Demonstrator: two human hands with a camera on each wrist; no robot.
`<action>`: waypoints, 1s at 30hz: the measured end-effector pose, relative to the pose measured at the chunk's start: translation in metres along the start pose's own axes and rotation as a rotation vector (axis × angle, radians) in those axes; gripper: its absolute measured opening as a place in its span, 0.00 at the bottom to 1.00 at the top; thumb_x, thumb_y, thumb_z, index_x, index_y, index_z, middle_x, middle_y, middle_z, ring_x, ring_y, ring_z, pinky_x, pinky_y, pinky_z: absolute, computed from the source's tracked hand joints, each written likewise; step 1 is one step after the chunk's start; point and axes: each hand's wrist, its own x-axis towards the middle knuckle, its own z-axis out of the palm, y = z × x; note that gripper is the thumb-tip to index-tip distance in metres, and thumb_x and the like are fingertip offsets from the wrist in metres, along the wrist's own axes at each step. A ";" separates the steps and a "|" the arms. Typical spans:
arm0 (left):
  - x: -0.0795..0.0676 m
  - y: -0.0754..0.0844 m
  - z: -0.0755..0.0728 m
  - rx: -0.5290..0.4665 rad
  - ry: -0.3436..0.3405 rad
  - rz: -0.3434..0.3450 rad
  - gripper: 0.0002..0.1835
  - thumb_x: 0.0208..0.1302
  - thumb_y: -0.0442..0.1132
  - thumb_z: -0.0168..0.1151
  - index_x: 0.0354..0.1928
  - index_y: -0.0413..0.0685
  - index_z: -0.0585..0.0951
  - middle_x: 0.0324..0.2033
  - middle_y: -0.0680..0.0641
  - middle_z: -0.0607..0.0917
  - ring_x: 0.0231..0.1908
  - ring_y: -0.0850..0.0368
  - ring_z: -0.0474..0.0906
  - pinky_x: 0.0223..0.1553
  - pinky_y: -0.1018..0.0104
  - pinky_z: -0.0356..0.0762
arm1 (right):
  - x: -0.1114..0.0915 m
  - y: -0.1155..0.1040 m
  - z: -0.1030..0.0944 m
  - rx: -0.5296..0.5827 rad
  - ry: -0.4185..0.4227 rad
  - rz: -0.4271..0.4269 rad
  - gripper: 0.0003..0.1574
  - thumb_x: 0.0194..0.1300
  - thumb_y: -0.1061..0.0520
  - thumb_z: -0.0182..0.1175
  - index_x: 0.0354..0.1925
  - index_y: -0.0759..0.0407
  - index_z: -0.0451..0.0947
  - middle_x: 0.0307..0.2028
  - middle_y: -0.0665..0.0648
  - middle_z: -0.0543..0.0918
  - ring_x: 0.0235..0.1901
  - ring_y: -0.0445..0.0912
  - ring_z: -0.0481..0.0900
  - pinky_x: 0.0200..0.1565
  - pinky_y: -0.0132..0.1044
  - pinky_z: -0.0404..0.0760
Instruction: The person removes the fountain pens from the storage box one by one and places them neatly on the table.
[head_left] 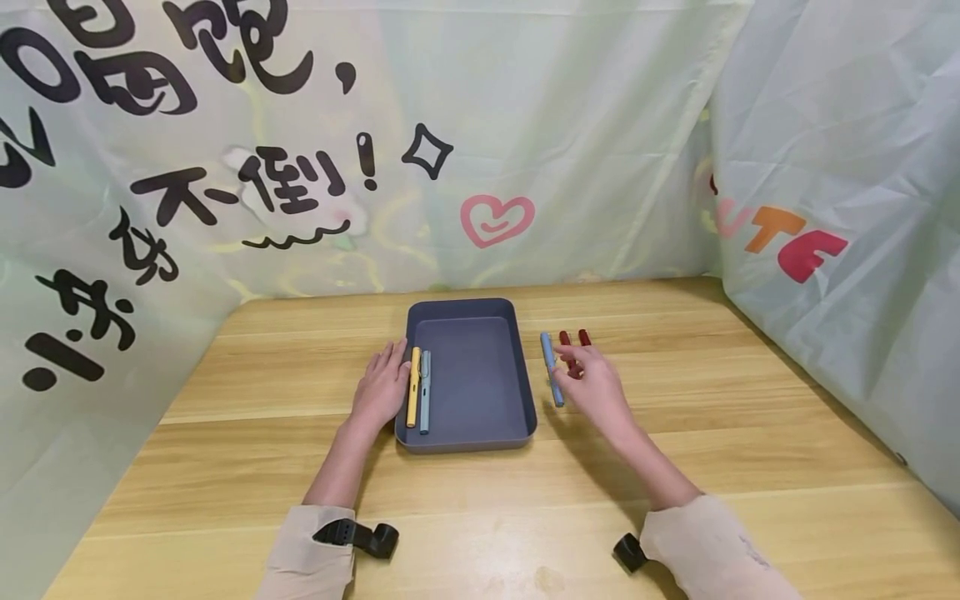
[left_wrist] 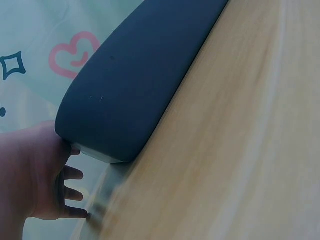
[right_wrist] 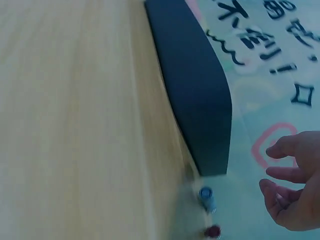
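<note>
A dark grey-blue tray [head_left: 472, 383] lies on the table with a yellow pen [head_left: 413, 392] and a grey-blue pen [head_left: 425, 396] side by side along its left wall. My left hand [head_left: 381, 387] rests against that left wall, fingers extended; the left wrist view shows it at the tray's near corner. To the tray's right lies a blue pen [head_left: 547, 350]. Over it hovers my right hand [head_left: 596, 387], thumb and fingers spread apart with nothing between them in the right wrist view. Two dark red pens [head_left: 565, 337] lie just beyond, partly hidden by that hand.
The wooden table [head_left: 465, 517] meets a printed cloth [head_left: 600, 125] at the back and on both sides. Wrist cameras are strapped over both sleeves, the left one [head_left: 382, 542] near the table's front.
</note>
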 end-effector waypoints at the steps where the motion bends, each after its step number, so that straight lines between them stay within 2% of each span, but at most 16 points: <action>1: 0.000 0.000 0.000 -0.001 0.001 -0.001 0.27 0.74 0.46 0.32 0.72 0.51 0.49 0.69 0.38 0.48 0.66 0.36 0.42 0.59 0.36 0.46 | 0.000 -0.004 0.002 0.005 -0.012 -0.009 0.21 0.56 0.62 0.64 0.49 0.66 0.78 0.40 0.65 0.78 0.30 0.50 0.76 0.25 0.34 0.74; 7: 0.000 0.001 -0.002 -0.008 0.002 -0.004 0.27 0.74 0.46 0.32 0.72 0.52 0.49 0.69 0.38 0.48 0.66 0.36 0.42 0.59 0.37 0.46 | 0.002 -0.029 0.020 0.025 -0.064 -0.066 0.20 0.57 0.60 0.64 0.49 0.64 0.78 0.41 0.61 0.78 0.31 0.48 0.77 0.28 0.37 0.76; 18: -0.001 0.001 -0.001 -0.016 0.000 -0.006 0.27 0.74 0.46 0.32 0.72 0.52 0.49 0.69 0.38 0.48 0.66 0.36 0.41 0.59 0.37 0.45 | 0.002 -0.067 0.064 0.038 -0.144 -0.143 0.19 0.56 0.59 0.65 0.48 0.60 0.80 0.41 0.59 0.78 0.32 0.45 0.76 0.31 0.35 0.76; 30: 0.000 0.000 -0.001 -0.006 0.001 -0.009 0.27 0.74 0.47 0.33 0.72 0.53 0.50 0.69 0.39 0.49 0.66 0.37 0.43 0.59 0.38 0.47 | 0.004 -0.084 0.101 0.041 -0.253 -0.147 0.19 0.58 0.57 0.63 0.49 0.61 0.79 0.42 0.56 0.77 0.33 0.45 0.77 0.32 0.34 0.76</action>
